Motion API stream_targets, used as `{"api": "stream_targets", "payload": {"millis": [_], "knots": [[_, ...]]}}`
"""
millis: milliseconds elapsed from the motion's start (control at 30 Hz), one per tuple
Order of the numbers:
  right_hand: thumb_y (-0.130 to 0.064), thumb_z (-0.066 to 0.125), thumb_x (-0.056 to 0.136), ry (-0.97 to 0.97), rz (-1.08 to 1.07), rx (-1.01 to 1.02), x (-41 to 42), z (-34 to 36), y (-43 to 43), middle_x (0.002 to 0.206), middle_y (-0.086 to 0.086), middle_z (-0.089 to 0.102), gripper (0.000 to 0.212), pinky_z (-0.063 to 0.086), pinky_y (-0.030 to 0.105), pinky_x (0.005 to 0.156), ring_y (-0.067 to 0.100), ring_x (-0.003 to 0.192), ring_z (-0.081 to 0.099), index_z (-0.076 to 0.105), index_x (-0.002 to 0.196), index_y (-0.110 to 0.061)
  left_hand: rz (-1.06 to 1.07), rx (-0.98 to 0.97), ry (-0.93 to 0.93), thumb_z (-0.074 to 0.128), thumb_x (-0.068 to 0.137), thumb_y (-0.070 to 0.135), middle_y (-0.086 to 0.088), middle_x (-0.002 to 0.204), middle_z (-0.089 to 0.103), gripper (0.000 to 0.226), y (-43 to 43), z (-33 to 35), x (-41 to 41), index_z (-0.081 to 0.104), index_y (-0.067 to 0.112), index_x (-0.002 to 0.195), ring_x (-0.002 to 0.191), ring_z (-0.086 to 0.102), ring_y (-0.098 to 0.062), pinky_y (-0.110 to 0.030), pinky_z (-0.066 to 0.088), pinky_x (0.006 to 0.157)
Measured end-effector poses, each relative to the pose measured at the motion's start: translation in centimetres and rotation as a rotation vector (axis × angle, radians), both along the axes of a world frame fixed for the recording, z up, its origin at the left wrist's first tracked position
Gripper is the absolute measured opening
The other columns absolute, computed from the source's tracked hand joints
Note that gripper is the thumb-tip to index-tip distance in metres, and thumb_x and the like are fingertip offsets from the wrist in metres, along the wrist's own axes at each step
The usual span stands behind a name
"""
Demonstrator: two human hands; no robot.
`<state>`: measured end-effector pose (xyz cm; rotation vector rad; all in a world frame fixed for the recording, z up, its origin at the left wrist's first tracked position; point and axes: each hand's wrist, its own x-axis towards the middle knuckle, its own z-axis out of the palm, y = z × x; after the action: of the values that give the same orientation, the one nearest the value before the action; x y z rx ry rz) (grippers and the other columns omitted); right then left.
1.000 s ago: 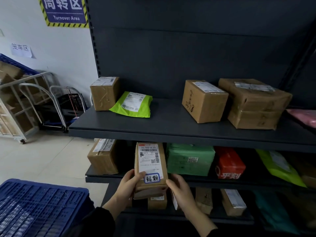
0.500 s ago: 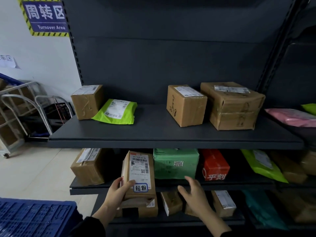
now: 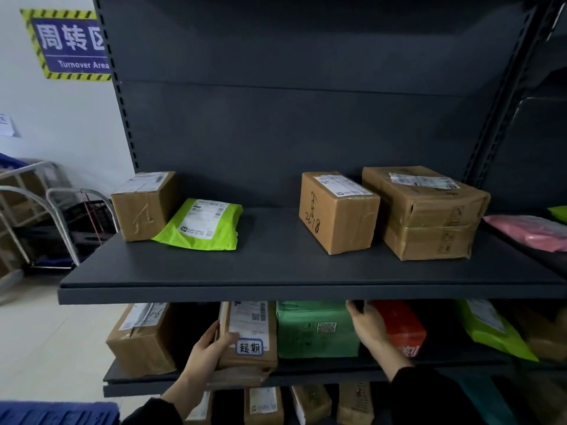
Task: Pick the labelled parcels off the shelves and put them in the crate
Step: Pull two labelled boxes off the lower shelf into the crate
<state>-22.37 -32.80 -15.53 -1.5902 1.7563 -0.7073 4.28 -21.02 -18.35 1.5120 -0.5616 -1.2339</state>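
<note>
A person's left hand (image 3: 208, 348) grips an upright cardboard parcel (image 3: 248, 332) at the front of the middle shelf (image 3: 429, 368) of a dark metal rack. The thumb lies across the parcel's face beside a blue-bordered sticker, and the parcel's lower end overlaps the shelf's front lip. The parcel stands between a brown carton (image 3: 141, 338) on its left and a green parcel (image 3: 316, 329) on its right.

The right hand (image 3: 368, 326) reaches up between the green parcel and a red parcel (image 3: 402, 329). Its fingers are stretched out straight, and their tips are lost in shadow under the upper shelf (image 3: 276, 271).

On that upper shelf sit 4 labelled items: a small cardboard box (image 3: 144, 207) touching a lime-green mailer (image 3: 202, 223), and, well apart from them, a box marked "2018" (image 3: 337, 213) just beside a larger taped box (image 3: 426, 213). A pink mailer (image 3: 527, 231) lies on the next bay to the right, and another lime-green mailer (image 3: 491, 332) leans on the middle shelf.

The blue crate (image 3: 58, 412) shows at the lower left corner, on the floor side of the rack. A "Turnover Area" sign (image 3: 70, 44) hangs on the white wall above a metal trolley (image 3: 55, 210).
</note>
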Motion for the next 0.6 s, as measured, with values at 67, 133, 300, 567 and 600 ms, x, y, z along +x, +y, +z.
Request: {"api": "stream_targets", "payload": {"millis": [67, 133, 300, 567, 600], "knots": [[-0.029, 0.043, 0.098, -0.03, -0.033, -0.034, 0.2, -0.9, 0.4, 0.134, 0.021, 0.049, 0.054, 0.042, 0.03, 0.084, 0.034, 0.117, 0.052, 0.029, 0.141, -0.001, -0.003, 0.034, 0.006, 0.072, 0.077, 0.021, -0.016, 0.105, 0.067, 0.069, 0.6, 0.1, 0.1, 0.042, 0.018, 0.138, 0.095, 0.064, -0.033, -0.04, 0.052, 0.076], [-0.027, 0.045, 0.096, -0.061, -0.055, -0.077, 0.2, -1.6, 1.3, 0.127, 0.02, 0.054, 0.043, 0.043, 0.033, 0.088, 0.034, 0.113, 0.054, 0.041, 0.131, -0.001, -0.024, 0.05, 0.026, 0.076, 0.071, 0.026, -0.016, 0.102, 0.071, 0.062, 1.4, -0.3, 0.2, 0.054, 0.02, 0.128, 0.095, 0.066, -0.034, -0.043, 0.053, 0.081], [-0.026, 0.045, 0.096, -0.132, -0.042, -0.107, -0.5, -1.9, 4.4, 0.129, 0.017, 0.052, 0.043, 0.04, 0.034, 0.096, 0.032, 0.118, 0.051, 0.042, 0.13, 0.001, -0.014, 0.042, 0.068, 0.062, 0.086, 0.017, -0.018, 0.097, 0.071, 0.015, 4.2, -0.8, -1.2, 0.064, 0.024, 0.1, 0.096, 0.064, -0.038, -0.044, 0.051, 0.08], [-0.031, 0.039, 0.098, -0.139, 0.051, -0.124, -4.3, -2.6, 10.1, 0.143, 0.013, 0.041, 0.053, 0.032, 0.03, 0.105, 0.026, 0.13, 0.04, 0.029, 0.142, -0.004, 0.051, 0.062, 0.099, 0.062, 0.086, 0.017, -0.02, 0.106, 0.068, 0.02, 10.3, -1.9, -4.5, 0.061, 0.024, 0.104, 0.097, 0.064, -0.039, -0.047, 0.051, 0.083], [-0.03, 0.039, 0.098, -0.132, 0.062, -0.13, -4.8, -2.6, 11.0, 0.141, 0.013, 0.042, 0.051, 0.034, 0.028, 0.103, 0.026, 0.128, 0.042, 0.03, 0.141, -0.004, 0.047, 0.06, 0.102, 0.061, 0.086, 0.016, -0.021, 0.104, 0.069, 0.019, 11.0, -2.0, -4.9, 0.06, 0.024, 0.103, 0.095, 0.065, -0.04, -0.045, 0.051, 0.08]]}}
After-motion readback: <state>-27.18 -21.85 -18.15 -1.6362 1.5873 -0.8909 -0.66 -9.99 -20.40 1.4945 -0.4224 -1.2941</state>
